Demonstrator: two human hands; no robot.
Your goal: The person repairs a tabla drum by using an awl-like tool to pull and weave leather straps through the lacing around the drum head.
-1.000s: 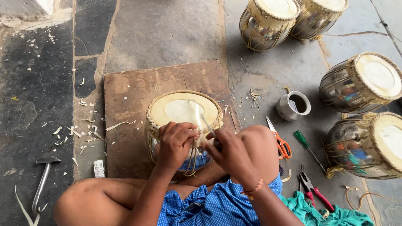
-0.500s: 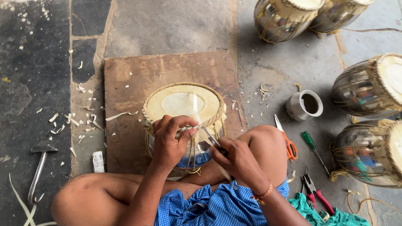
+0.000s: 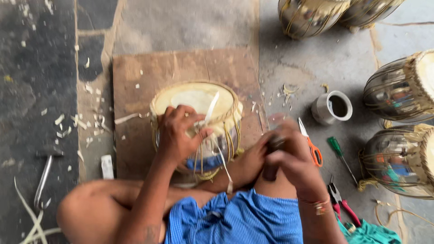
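A small metal drum (image 3: 195, 96) with a pale skin head and lacing stands on a wooden board (image 3: 135, 72), held between my bare legs. My left hand (image 3: 178, 133) rests on the drum's near rim, its fingers closed on a pale flat strap (image 3: 211, 107) that sticks up over the head. A thin strand trails down from it toward my lap. My right hand (image 3: 289, 156) is off to the drum's right, over my knee. It is blurred and closed around a dark tool whose tip I cannot make out.
Several finished drums (image 3: 400, 88) lie at the right and top right. A small metal cup (image 3: 332, 107), orange-handled scissors (image 3: 311, 145), a green screwdriver (image 3: 339, 156) and red pliers (image 3: 340, 203) lie on the floor to the right. A hammer (image 3: 44, 174) and strap scraps are at the left.
My right hand has drawn back from the drum's rim to the right, over my knee. My left hand stays on the rim with the strap. The view has shifted closer.
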